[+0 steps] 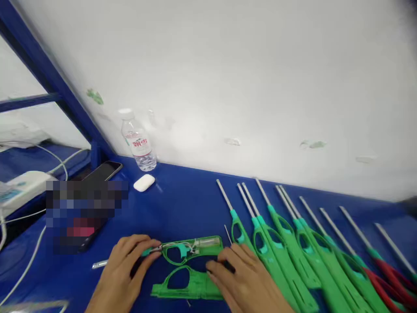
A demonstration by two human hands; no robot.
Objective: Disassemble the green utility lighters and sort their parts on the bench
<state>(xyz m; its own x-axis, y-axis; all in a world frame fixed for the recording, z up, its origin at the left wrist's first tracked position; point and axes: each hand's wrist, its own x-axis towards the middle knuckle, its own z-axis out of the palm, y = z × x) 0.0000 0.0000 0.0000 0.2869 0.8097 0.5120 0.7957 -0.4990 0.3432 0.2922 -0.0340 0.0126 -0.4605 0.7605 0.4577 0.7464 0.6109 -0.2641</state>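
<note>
A green utility lighter (193, 252) lies opened on the blue table, its wires, clear fuel tank and turquoise trigger exposed. My left hand (128, 265) is closed on the front of this lighter, where its metal tube begins; the tube's tip sticks out to the left. Just below lies a separate green casing half (182, 284) with a finger loop. The curled fingers of my right hand (239, 271) rest at the right end of that casing half, and the hand covers what is under it. Behind this hand, a thin metal rod (228, 233) shows.
Several assembled lighters (286, 243), green and red, lie in a slanted row at right. A water bottle (138, 141) and a white oval case (143, 183) stand near the wall. Leftward are a phone (104, 171), a white power strip (26, 189) and cables.
</note>
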